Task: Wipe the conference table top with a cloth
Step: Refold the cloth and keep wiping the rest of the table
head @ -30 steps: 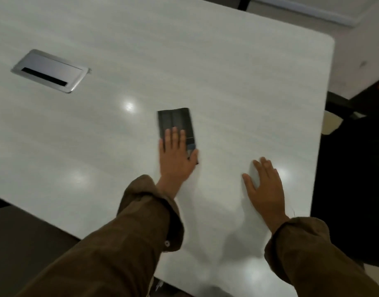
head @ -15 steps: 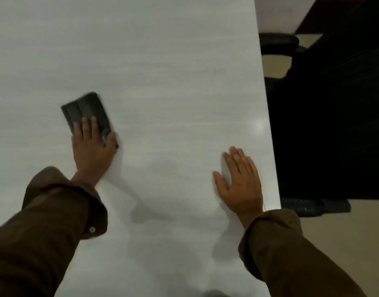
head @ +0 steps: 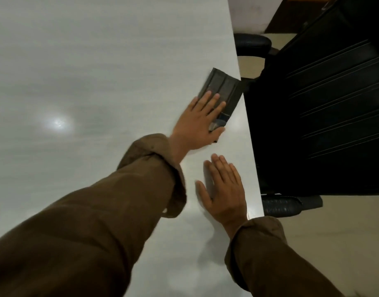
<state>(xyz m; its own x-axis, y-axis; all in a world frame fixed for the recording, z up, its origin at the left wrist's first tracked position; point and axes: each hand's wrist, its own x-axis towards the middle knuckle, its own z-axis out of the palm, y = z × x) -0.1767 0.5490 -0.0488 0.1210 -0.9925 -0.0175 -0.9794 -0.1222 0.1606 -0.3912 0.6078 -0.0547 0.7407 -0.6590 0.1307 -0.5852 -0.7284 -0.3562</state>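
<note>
Flat-palmed, L hand (head: 197,123) presses down on the cloth (head: 224,88): fingers straight and close together, laid over its near half, thumb out along the near-right side. Nothing curled or pinched, so it's an open press, not a grasp. R hand (head: 224,189) lies flat on the table top (head: 98,61) just nearer the person, fingers straight and together, thumb spread to the left, holding nothing. The two hands are near each other but apart.

Cloth is a dark grey folded rectangle w/ ridges running lengthwise. Long axis points away from the person and slants to the right, approx. in line w/ L hand's fingers. Its far-right corner sits at the table's right edge; can't tell if it overhangs. Near end is under the palm.

Both arms in brown sleeves, L sleeve (head: 98,221) crossing the picture from the lower left, R sleeve (head: 270,254) at lower right. Black chair (head: 323,114) stands close against the right edge, w/ one armrest (head: 251,42) beyond the cloth. Bright glare spot (head: 58,123) on the table, well left of the hands.
</note>
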